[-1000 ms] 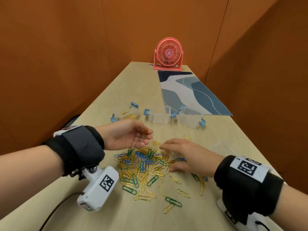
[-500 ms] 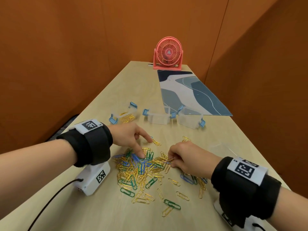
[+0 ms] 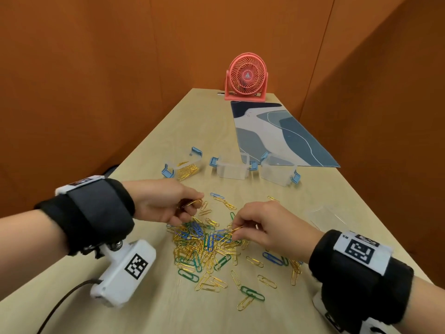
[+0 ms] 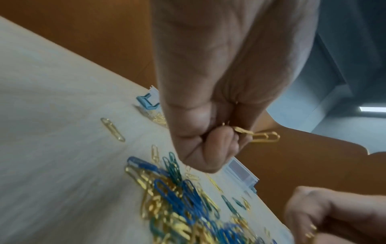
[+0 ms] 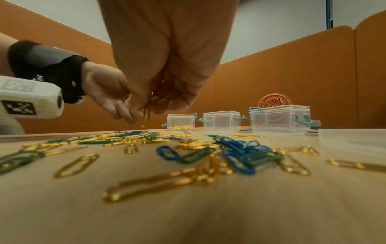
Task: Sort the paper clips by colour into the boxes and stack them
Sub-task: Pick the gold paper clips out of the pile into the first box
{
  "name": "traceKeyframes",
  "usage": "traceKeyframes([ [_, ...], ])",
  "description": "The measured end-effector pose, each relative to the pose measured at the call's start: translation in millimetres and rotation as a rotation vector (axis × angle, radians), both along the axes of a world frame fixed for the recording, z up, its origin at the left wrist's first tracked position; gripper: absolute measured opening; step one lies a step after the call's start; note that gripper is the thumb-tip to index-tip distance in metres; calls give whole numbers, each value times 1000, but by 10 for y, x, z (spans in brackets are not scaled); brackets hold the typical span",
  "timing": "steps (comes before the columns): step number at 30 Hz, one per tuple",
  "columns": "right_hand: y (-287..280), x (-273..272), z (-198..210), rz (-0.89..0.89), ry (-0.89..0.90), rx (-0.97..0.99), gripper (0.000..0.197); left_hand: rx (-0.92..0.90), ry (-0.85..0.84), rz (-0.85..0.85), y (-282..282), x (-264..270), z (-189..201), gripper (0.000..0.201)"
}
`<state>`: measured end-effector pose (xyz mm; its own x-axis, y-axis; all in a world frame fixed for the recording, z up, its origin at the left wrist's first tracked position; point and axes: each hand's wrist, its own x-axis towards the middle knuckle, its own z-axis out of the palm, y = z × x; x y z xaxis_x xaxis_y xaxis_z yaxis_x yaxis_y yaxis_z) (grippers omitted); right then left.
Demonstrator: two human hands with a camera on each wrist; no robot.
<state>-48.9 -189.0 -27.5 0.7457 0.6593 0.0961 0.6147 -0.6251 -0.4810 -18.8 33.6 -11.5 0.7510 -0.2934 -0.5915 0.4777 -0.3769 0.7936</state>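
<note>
A heap of gold, blue and green paper clips (image 3: 207, 247) lies on the wooden table (image 3: 197, 131) between my hands. My left hand (image 3: 192, 206) hovers over the heap's far left edge, its curled fingers pinching gold paper clips (image 4: 261, 136). My right hand (image 3: 237, 231) is over the heap's right side and pinches a gold clip (image 3: 237, 229); more gold clips (image 5: 146, 113) hang from its fingers in the right wrist view. Three clear boxes with blue latches stand behind the heap: the left box (image 3: 185, 165) holds gold clips, the middle box (image 3: 232, 168) and right box (image 3: 278, 168) look empty.
A clear lid (image 3: 325, 216) lies on the table to the right of my right hand. A patterned blue mat (image 3: 277, 131) covers the far right of the table, with a pink fan (image 3: 245, 77) at its far end. Orange partition walls close in on both sides.
My left hand went from pressing a fingertip on the heap to lifting with gold clips pinched. My right hand rose slightly from the table, now pinching a gold clip.
</note>
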Motion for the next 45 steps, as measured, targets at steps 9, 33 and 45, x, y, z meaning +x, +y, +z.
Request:
traceKeyframes([
  [9,-9,-38,-10,-39,78,-4,10,-14,19,-204,2,-273,-35,14],
  [33,-87,-62,39,-72,136,112,8,26,-174,-41,-276,-350,-66,27],
  [45,-40,-2,-7,-1,-106,246,28,-309,150,86,-623,-289,-91,34],
])
